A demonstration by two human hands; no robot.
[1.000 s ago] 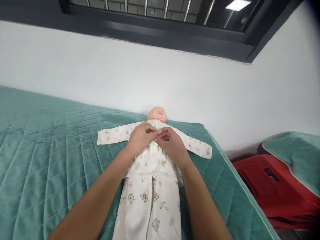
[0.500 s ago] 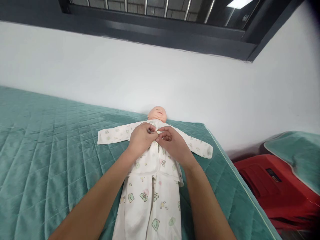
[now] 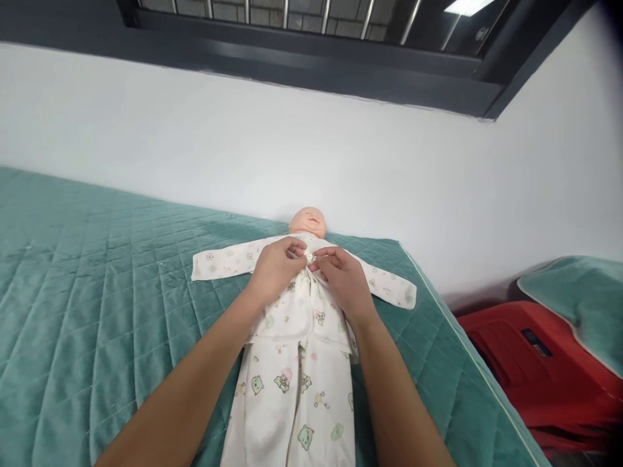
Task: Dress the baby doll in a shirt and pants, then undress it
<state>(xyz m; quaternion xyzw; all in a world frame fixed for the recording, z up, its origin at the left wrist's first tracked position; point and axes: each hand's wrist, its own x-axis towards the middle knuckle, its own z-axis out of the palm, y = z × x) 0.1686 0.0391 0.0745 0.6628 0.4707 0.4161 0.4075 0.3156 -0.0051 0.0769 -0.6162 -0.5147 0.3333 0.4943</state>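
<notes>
A baby doll (image 3: 307, 222) lies on its back, dressed in a white printed shirt (image 3: 287, 318) and matching pants (image 3: 272, 402). Both sleeves stretch out to the sides. At the chest, my left hand (image 3: 278, 263) pinches the shirt's front edge between thumb and fingers. Just across from it, my right hand (image 3: 341, 269) pinches the other side of the same opening. A small pale button (image 3: 309, 258) shows between my fingertips. Whether it sits through its buttonhole I cannot tell.
Under the doll is a green quilted cover (image 3: 146, 311), its edge running down the right side. A white wall (image 3: 219, 136) stands close behind the doll's head, below a dark window frame (image 3: 311, 58). A red plastic chair (image 3: 516, 363) with a green cloth (image 3: 579, 298) is at right.
My right fingertips have drawn slightly apart from the left ones, and the button between them shows more clearly. Both hands stay at the shirt front.
</notes>
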